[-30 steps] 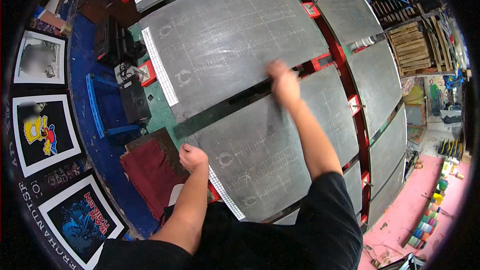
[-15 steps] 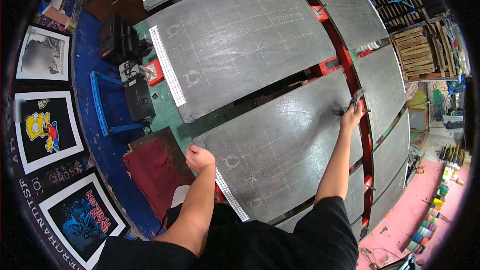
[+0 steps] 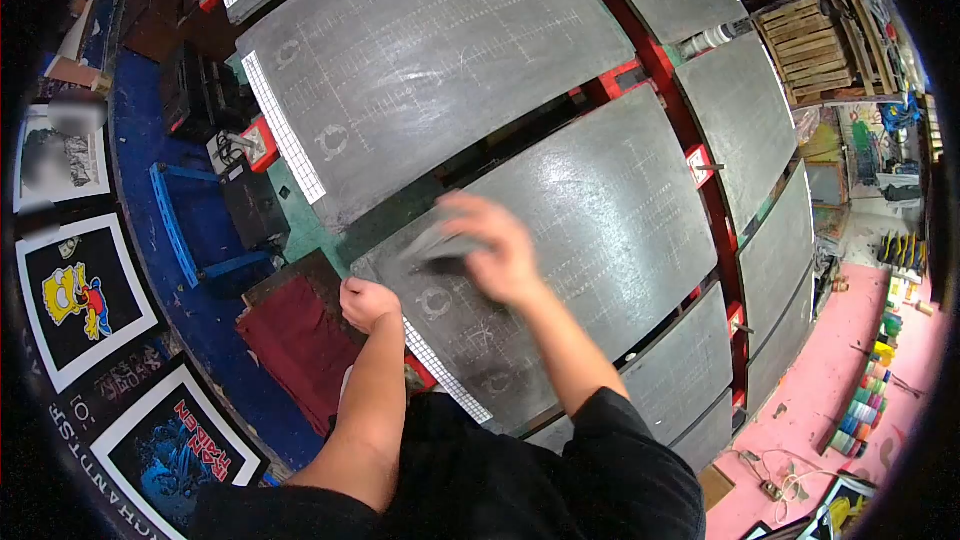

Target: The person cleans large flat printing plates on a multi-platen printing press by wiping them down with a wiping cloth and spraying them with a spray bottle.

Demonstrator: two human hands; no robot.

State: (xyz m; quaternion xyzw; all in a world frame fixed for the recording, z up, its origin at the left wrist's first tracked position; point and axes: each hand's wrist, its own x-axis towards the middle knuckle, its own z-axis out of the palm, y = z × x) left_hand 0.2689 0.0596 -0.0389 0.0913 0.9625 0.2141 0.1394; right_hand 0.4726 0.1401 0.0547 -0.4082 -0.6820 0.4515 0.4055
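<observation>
My right hand point(image 3: 503, 252), smeared by motion, is over the near grey board point(image 3: 600, 200). In it is a grey rag point(image 3: 425, 252), blurred too, low over the board's left part. Faint printed grid lines and ring marks cover the board's surface. My left hand point(image 3: 370, 304) is closed in a fist at the board's left corner, beside the white gridded strip point(image 3: 445, 375). Whatever its fingers may grip is hidden.
Another grey board point(image 3: 440, 60) lies beyond a dark gap, with more across the red rail point(image 3: 655, 55). Folded maroon cloth point(image 3: 295, 340) sits at left near a blue metal frame point(image 3: 178, 225). Framed prints point(image 3: 85, 290) line the far left. Several paint jars point(image 3: 865, 405) stand on the right.
My right hand has swept the rag leftward from the board's far right end to its left part. My left fist stays by the corner. The camera view has shifted slightly.
</observation>
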